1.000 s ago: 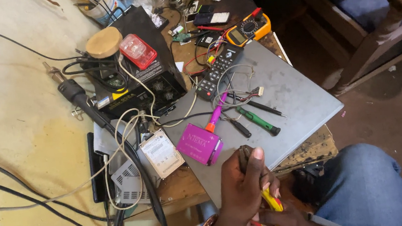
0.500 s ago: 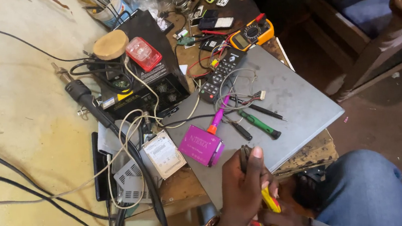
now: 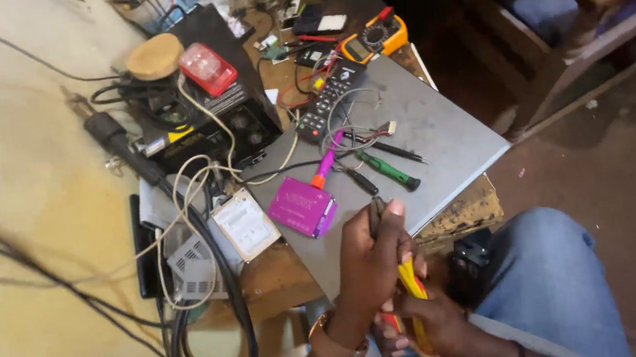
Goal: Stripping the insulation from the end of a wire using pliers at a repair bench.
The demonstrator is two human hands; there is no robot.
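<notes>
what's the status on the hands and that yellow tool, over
Left hand gripping the dark tip end of yellow-handled tool. Right hand closed on its handle. Grey laptop just beyond, green screwdriver and purple box lying close.

1. The left hand point(image 3: 370, 263) has risen slightly along the front edge of the grey laptop lid point(image 3: 440, 138); its thumb now lies against the dark tool tip point(image 3: 376, 213).
2. The yellow-handled tool point(image 3: 413, 298) shows more of its handle between both hands than before.
3. The right hand point(image 3: 436, 327) has closed further under the handle, fingers more visible.
4. The view has shifted a little; objects on the table point(image 3: 281, 273) kept their relative places.
</notes>
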